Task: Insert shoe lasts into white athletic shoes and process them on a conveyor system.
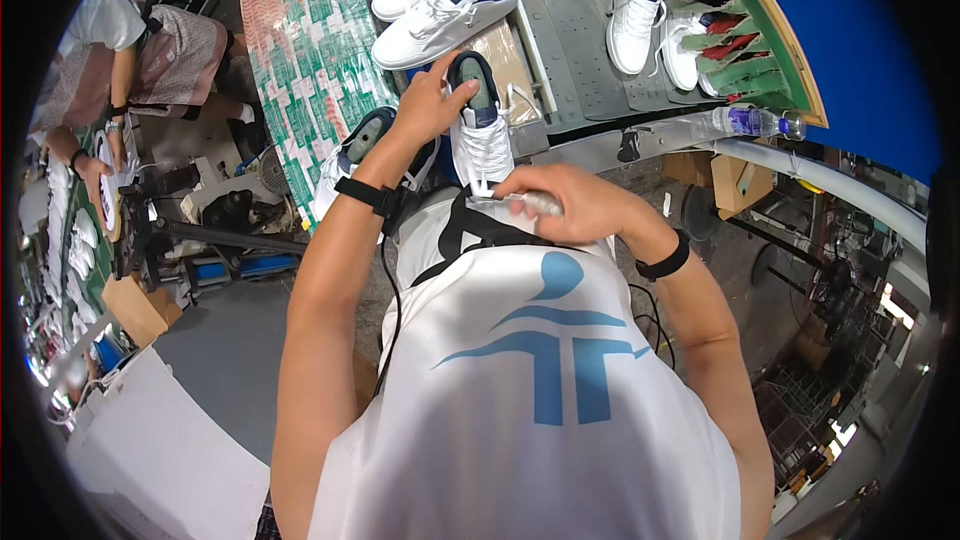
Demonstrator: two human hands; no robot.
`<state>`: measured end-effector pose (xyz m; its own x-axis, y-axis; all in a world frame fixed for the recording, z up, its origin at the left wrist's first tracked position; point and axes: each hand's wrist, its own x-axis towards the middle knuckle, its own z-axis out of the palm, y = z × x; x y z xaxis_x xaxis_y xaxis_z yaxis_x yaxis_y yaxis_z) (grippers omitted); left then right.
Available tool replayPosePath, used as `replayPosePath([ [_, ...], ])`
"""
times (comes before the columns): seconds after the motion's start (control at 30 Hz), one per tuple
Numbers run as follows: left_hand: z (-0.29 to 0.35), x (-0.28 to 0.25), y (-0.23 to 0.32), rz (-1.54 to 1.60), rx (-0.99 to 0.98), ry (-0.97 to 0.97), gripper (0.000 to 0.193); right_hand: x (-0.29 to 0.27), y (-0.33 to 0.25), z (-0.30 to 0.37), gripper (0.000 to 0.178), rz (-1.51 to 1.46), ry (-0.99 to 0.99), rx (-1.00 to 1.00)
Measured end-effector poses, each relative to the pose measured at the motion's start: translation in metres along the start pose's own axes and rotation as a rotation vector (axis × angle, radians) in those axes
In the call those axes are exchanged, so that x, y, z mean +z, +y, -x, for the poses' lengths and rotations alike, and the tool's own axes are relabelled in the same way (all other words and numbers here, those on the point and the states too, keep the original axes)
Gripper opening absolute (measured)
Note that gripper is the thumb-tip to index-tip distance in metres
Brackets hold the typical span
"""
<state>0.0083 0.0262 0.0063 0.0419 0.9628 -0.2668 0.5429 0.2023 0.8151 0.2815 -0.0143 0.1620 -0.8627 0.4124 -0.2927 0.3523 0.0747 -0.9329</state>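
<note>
A white lace-up sneaker [482,150] with a dark blue collar and a green form inside stands in front of me, toe toward my body. My left hand [432,102] grips it by the heel collar, thumb at the opening. In my right hand [565,202] is a small tool with a pale, silvery handle [540,203], closed in my fingers. Its whitish end is close to the sneaker's toe; blur hides the tool's exact kind. Another white sneaker [352,155] sits left of my left wrist, partly covered by my forearm.
Two white sneakers [445,25] rest beyond my left hand. More sneakers [632,25] ride on the dark conveyor [575,45], by green and red flaps [735,40]. A plastic bottle [755,123] lies on its edge. At left, a person [165,55] handles a sole beside a green-white woven surface [310,50].
</note>
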Motion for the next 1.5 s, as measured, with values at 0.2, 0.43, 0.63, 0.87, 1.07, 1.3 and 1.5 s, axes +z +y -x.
replayPosePath([
  [0.2, -0.017, 0.009, -0.018, 0.057, 0.025, 0.002, 0.084, 0.008, 0.051, -0.02, 0.056, 0.271, 0.448, 0.161],
  [0.43, -0.004, 0.02, 0.022, 0.104, -0.09, 0.066, 0.084, 0.014, 0.062, 0.004, 0.06, 0.464, 0.411, 0.001],
  [0.63, -0.01, 0.017, 0.018, 0.137, -0.087, 0.035, 0.087, 0.012, 0.049, -0.004, 0.057, 0.526, 0.367, -0.048],
  [0.87, -0.001, 0.021, 0.025, 0.147, -0.047, 0.05, 0.085, 0.01, 0.06, -0.005, 0.055, 0.643, 0.418, -0.057],
  [1.07, 0.003, 0.021, 0.038, 0.154, -0.042, 0.131, 0.081, 0.006, 0.053, -0.008, 0.058, 0.513, 0.422, -0.016],
  [1.3, 0.006, 0.019, 0.037, 0.01, -0.054, 0.171, 0.079, 0.013, 0.061, -0.014, 0.058, 0.619, 0.482, -0.048],
  [1.5, 0.004, 0.011, 0.032, 0.005, -0.139, 0.124, 0.088, -0.006, 0.063, 0.006, 0.054, 0.673, 0.329, -0.014],
])
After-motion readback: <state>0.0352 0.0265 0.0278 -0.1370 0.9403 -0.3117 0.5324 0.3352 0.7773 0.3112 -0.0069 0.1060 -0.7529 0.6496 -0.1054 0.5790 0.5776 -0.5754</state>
